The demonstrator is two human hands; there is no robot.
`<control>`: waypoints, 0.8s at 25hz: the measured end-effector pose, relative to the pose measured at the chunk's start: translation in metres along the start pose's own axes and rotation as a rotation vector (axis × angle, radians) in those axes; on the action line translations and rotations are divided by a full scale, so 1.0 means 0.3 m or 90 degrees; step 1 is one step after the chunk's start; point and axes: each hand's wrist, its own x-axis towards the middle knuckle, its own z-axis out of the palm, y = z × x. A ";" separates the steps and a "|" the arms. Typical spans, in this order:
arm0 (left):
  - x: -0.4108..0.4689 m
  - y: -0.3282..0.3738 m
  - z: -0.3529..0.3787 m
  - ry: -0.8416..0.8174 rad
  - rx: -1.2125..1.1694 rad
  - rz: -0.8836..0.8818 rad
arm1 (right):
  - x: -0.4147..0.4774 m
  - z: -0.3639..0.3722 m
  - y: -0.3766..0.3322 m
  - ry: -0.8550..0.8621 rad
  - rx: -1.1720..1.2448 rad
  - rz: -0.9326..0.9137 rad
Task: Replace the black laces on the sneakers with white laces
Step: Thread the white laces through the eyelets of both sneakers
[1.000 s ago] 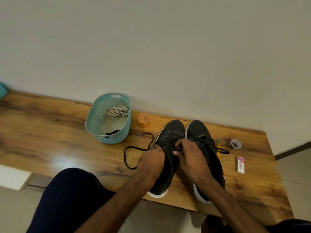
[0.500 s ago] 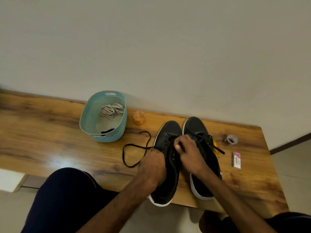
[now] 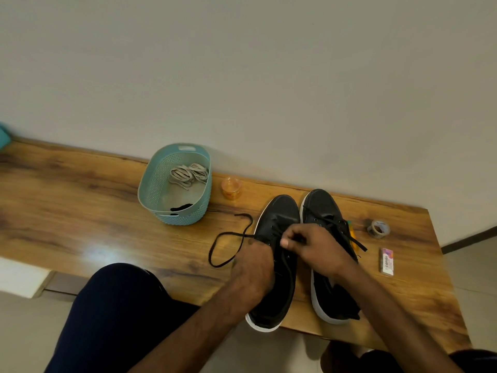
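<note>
Two black sneakers with white soles stand side by side on the wooden table, toes to the wall: the left sneaker [image 3: 279, 219] and the right sneaker [image 3: 322, 205]. My left hand [image 3: 254, 267] grips the side of the left sneaker. My right hand [image 3: 313, 244] pinches the black lace at that shoe's eyelets. A loose length of the black lace [image 3: 228, 240] loops over the table to the left. The right sneaker is still laced in black. White laces [image 3: 188, 173] lie bundled in a teal basket [image 3: 150, 184].
A small orange jar [image 3: 231, 188] stands behind the shoes by the wall. A tape roll [image 3: 378, 228], an eraser box [image 3: 387, 261] and a yellow pen [image 3: 352, 232] lie right of the shoes. My knee [image 3: 118, 305] is below the table's front edge.
My right hand has drawn the lace slightly toward me at the eyelets. The loose loop on the left has shifted little. The view has swung a bit.
</note>
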 end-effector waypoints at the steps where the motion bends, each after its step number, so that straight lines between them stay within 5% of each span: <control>1: 0.002 -0.005 0.001 -0.001 0.000 -0.004 | -0.006 -0.029 -0.004 -0.026 0.204 0.062; 3: 0.010 -0.011 0.004 -0.002 -0.004 -0.014 | -0.019 -0.095 -0.006 -0.040 0.462 0.135; 4: 0.012 -0.011 0.006 -0.003 -0.004 -0.013 | -0.022 -0.114 -0.004 -0.031 0.430 0.130; 8: 0.011 0.003 0.015 0.011 0.037 0.002 | -0.023 -0.068 0.010 0.013 -0.229 0.026; 10: 0.006 0.005 0.019 0.032 0.089 0.008 | -0.018 -0.042 0.012 0.018 -0.275 -0.030; 12: -0.001 0.007 0.025 0.050 0.136 0.008 | -0.018 -0.062 0.010 0.013 -0.041 -0.066; 14: -0.006 0.011 0.028 0.050 0.168 0.004 | -0.032 -0.138 -0.006 0.022 0.359 -0.085; 16: 0.002 0.011 0.036 0.052 0.175 0.002 | -0.044 -0.208 -0.005 0.072 0.486 -0.052; 20: 0.004 0.012 0.037 0.050 0.196 0.010 | -0.027 -0.158 0.046 0.245 -0.322 0.004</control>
